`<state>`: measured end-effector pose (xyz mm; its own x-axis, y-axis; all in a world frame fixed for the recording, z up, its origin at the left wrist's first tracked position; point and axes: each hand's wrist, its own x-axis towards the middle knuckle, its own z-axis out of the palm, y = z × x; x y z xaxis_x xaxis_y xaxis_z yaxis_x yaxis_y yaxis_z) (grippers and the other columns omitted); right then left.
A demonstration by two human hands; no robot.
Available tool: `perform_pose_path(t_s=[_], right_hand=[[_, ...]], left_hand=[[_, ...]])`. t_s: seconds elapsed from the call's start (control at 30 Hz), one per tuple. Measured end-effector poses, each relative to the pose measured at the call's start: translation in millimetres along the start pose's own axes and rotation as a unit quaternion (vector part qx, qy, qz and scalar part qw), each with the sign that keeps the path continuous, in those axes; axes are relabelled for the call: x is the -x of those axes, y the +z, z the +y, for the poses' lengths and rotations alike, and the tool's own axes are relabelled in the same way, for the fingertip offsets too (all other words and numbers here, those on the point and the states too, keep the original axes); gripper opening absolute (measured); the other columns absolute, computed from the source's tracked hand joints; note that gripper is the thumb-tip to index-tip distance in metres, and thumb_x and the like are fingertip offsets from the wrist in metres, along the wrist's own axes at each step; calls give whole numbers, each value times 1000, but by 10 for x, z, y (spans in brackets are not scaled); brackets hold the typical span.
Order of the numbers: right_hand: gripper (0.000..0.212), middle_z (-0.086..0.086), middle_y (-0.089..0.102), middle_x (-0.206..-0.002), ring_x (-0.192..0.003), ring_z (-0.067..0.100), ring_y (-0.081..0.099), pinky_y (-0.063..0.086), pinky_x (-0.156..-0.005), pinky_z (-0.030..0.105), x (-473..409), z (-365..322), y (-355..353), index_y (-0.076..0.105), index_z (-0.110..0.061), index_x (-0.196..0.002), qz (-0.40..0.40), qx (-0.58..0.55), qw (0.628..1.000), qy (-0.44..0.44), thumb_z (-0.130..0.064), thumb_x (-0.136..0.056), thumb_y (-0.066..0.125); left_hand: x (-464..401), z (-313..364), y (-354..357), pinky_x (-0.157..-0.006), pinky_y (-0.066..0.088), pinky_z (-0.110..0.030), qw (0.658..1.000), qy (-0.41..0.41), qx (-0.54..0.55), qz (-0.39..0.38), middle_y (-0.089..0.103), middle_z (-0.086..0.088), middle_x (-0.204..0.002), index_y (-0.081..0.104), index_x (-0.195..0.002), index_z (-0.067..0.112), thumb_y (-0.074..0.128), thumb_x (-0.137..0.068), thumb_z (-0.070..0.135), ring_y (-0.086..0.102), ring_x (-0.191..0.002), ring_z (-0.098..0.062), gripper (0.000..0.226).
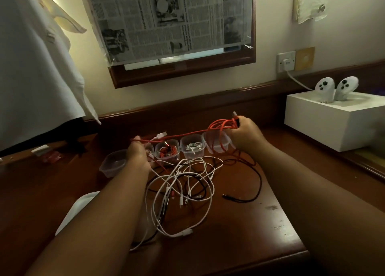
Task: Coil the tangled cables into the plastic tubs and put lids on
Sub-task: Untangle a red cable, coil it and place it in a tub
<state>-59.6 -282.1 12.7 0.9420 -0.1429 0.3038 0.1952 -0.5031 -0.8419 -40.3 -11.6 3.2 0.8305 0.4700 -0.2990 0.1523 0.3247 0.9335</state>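
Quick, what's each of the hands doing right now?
Left hand: pinches the stretched end of the red cable.
Right hand: grips the coiled red loops.

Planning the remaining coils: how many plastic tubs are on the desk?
4 clearly: an empty tub by the left hand, one with red cable, one with white cable, one behind the right hand's red coil. The left hand may hide another.
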Motion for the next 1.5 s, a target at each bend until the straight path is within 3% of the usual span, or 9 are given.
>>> perform_pose_path(t_s=[0.07,0.2,0.53,0.7,0.9,1.03,1.2,1.4,1.5], right_hand=[[16,0,64,-87,-79,14,63,53,-66,29,-45,126,-99,59,-13,-100,48,-42,998,27,-22,-90,68],[11,-4,61,-88,-80,9,59,44,-64,25,-57,235,-233,57,-18,-106,121,-97,987,49,-22,-96,60],[15,10,69,-90,-76,23,66,56,-64,37,94,37,261,63,-14,-102,-50,-319,934,153,-15,-87,66],[33,7,62,-79,-54,14,58,47,-42,25,184,-22,274,60,-10,-120,-152,-481,843,188,-10,-88,54],[30,2,62,-66,-48,10,56,41,-50,25,228,-3,298,62,-11,-106,-224,-406,852,244,-35,-99,45],[38,1,53,-68,-43,9,41,30,-43,19,282,67,328,68,-13,-82,-348,-455,788,226,-45,-93,50],[35,4,62,-81,-46,6,47,39,-44,17,293,32,338,63,-11,-95,-435,-576,677,147,-41,-79,70],[29,-4,58,-64,-43,6,46,35,-45,18,187,-22,244,64,-14,-69,-387,-571,705,164,-29,-89,49],[22,-4,52,-60,-43,9,42,33,-43,19,189,-40,134,55,-14,-70,-347,-491,775,196,-21,-90,50]], left_hand=[[-98,31,-91,-95,47,-49,999,-33,28,12,62,-9,-124,54,-135,10,39,-98,57,58,-119,-32,61],[-195,-18,-181,-39,29,-20,997,-15,-73,-15,44,5,-61,68,-104,15,40,-99,55,36,-41,-9,49],[377,-187,385,-43,38,-20,958,66,-120,-251,52,6,-50,67,-102,10,42,-104,40,46,-39,-7,39],[511,-201,454,-38,35,-18,950,35,-171,-260,54,3,-51,64,-90,12,34,-103,52,48,-37,-7,52],[453,-178,493,-60,47,-24,948,80,-151,-269,60,-2,-76,62,-112,7,47,-93,64,55,-67,-9,63],[504,-191,513,-63,49,-28,938,125,-144,-290,66,-10,-91,61,-111,9,56,-90,61,64,-69,-17,56],[557,-238,542,-50,33,-28,904,271,-194,-267,47,0,-62,58,-92,6,55,-80,72,41,-51,-13,67],[559,-217,437,-65,54,-43,837,327,-234,-372,62,-16,-75,60,-81,4,71,-81,57,61,-66,-30,55],[576,-173,382,-60,49,-33,813,312,-274,-408,59,-12,-73,63,-76,11,74,-81,45,56,-65,-26,36]])
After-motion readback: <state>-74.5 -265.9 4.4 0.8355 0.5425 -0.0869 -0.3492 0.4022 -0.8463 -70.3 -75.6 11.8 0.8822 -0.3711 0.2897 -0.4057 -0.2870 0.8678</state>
